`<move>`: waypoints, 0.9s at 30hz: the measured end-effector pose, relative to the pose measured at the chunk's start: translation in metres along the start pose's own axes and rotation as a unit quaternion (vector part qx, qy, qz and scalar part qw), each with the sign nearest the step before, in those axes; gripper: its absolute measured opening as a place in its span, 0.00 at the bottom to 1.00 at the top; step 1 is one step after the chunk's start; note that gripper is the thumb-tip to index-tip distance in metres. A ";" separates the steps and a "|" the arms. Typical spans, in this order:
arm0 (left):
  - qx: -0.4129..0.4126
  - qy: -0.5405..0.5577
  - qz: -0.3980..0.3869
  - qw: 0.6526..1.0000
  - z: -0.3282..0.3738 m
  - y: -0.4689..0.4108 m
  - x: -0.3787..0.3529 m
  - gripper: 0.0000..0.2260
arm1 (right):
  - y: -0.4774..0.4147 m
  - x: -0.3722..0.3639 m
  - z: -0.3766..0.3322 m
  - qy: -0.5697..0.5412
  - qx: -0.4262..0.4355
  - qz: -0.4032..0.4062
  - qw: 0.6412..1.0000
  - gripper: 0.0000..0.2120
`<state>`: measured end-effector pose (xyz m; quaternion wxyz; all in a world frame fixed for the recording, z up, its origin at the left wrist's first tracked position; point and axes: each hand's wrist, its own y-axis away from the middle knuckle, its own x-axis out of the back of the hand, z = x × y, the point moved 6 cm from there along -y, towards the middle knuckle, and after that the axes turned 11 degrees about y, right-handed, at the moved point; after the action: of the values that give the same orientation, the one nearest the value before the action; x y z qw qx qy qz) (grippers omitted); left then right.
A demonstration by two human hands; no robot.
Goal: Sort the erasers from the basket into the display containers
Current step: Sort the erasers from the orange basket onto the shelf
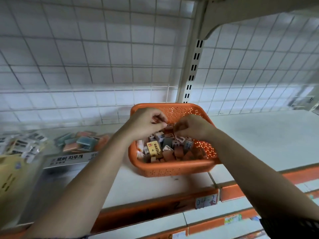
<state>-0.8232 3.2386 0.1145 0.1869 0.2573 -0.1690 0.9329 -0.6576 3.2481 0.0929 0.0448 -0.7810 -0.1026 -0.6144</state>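
An orange perforated basket (pixel 172 168) stands on the white shelf, holding several small erasers (pixel 170 149), among them a yellow-sleeved one (pixel 154 150). Both hands hover over the basket's far half. My left hand (pixel 146 123) has its fingers curled and pinches a small reddish-brown eraser (pixel 168 125) at its fingertips. My right hand (pixel 191 126) is curled too, its fingertips meeting the same eraser from the right. To the left sits a clear display container (pixel 69 160) with a Korean label, holding teal and orange erasers (pixel 81 140).
Another clear container with packaged erasers (pixel 20 144) stands at far left. A wire grid panel (pixel 103 57) backs the shelf, with a slotted upright post (pixel 191 71). Bare white shelf (pixel 259 135) stretches right of the basket. An orange price rail (pixel 155 206) runs along the front edge.
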 end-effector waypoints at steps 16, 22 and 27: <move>0.047 -0.221 -0.264 0.938 -0.002 -0.040 -0.069 0.12 | 0.043 0.020 0.040 -0.438 -0.101 0.233 0.862 0.05; 0.043 -0.233 -0.257 0.937 -0.003 -0.041 -0.070 0.08 | 0.042 0.022 0.038 -0.417 -0.091 0.214 0.879 0.06; 0.036 -0.151 -0.200 0.968 0.006 -0.040 -0.054 0.06 | 0.046 0.031 0.025 -0.390 -0.051 0.203 0.897 0.06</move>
<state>-0.7607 3.2573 0.0987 0.3324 0.4300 -0.1068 0.8326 -0.6168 3.2119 0.1191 0.0852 -0.9630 0.0800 -0.2429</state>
